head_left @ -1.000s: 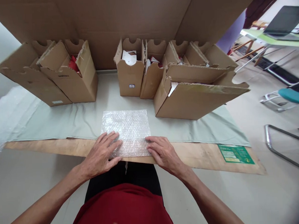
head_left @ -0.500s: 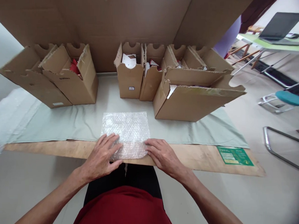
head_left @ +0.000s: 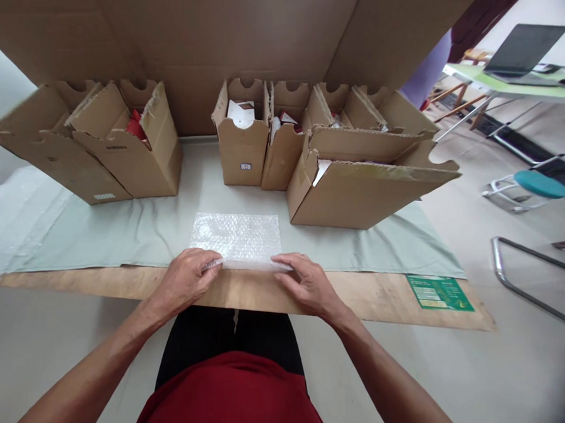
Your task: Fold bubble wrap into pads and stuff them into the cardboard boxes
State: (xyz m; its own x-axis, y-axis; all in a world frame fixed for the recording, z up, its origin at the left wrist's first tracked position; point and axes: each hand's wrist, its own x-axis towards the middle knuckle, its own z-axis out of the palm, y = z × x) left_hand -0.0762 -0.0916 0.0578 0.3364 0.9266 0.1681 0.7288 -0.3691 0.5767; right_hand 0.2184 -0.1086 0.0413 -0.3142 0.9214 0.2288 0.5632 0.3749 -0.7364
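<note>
A sheet of clear bubble wrap (head_left: 239, 234) lies on the pale green cloth in front of me, its near edge lifted and folded upward. My left hand (head_left: 191, 274) pinches the left end of that edge between thumb and fingers. At the right end, my right hand (head_left: 306, 281) is closed on the same edge, with the fingers on top and the thumb on the near side. Under the raised edge the bare wooden board shows. Whether anything lies inside the fold cannot be made out.
Cardboard boxes stand behind the sheet: a pair at left, one (head_left: 151, 155) holding something red, and several at right, the nearest (head_left: 357, 188) lying close to my right hand. More bubble wrap (head_left: 17, 213) hangs at far left. A green label (head_left: 439, 293) marks the board (head_left: 377, 301).
Both hands have gone from lying flat on the bubble wrap to gripping its near edge. That edge has come up and away from me, so the sheet looks shorter.
</note>
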